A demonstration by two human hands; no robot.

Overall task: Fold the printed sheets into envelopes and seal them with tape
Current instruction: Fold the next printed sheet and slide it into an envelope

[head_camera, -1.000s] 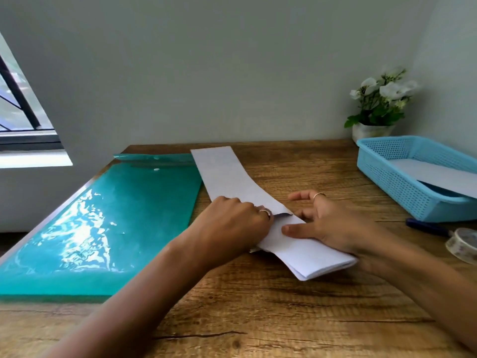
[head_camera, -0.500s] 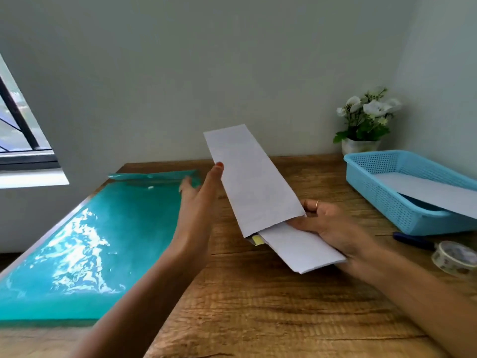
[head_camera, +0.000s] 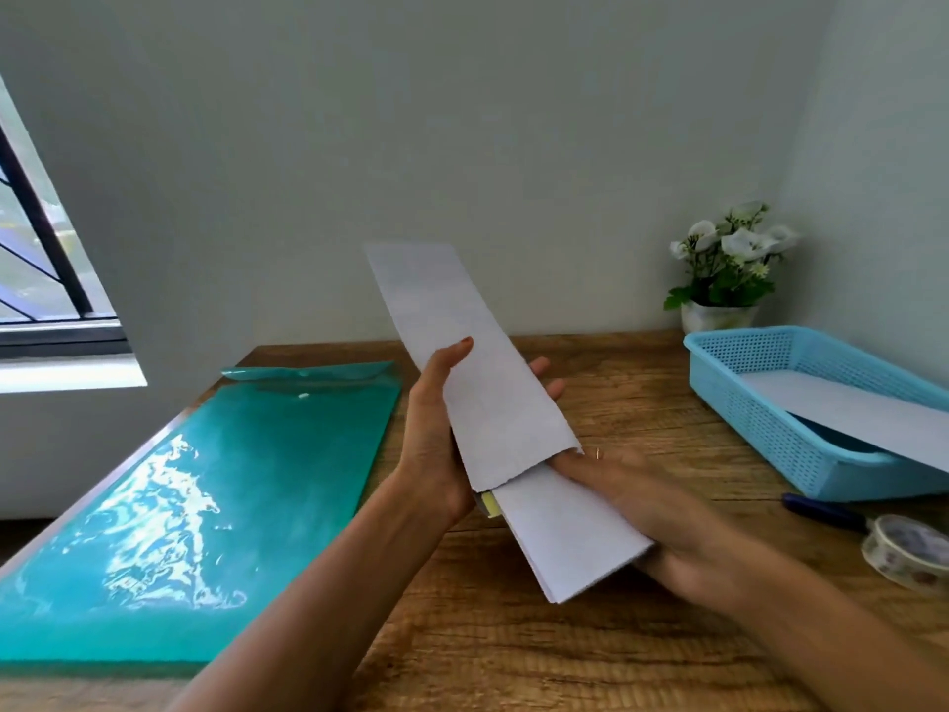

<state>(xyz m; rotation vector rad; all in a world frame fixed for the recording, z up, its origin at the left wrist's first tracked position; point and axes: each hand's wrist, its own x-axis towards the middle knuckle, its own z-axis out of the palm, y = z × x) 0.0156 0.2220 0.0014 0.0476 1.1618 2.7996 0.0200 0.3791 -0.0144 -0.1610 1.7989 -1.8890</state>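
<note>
Item: long white folded paper sheet (head_camera: 493,403), held by us in the air above the brown wooden surface (head_camera: 513,650), upper end tilted away toward the wall.

Left hand (head_camera: 436,444): thumb on the front face, fingers curled behind, clamped on the sheet's middle.

Right hand (head_camera: 642,506): fingers nearly straight, spread flat under the lower end, supporting rather than gripping.

Contents: a yellow slip (head_camera: 490,503) shows at the open seam beside the left wrist.

Nearby: patterned tape roll (head_camera: 906,552) and dark blue pen (head_camera: 821,511) at right; light blue plastic basket (head_camera: 760,403) holding another white sheet (head_camera: 847,408); teal plastic folder (head_camera: 205,480) at left.

Risk, our judgement: the loose overlap could spring open or the slip slide out before tape goes on, since nothing secures the seam.

Writing: none legible; print too faint.
</note>
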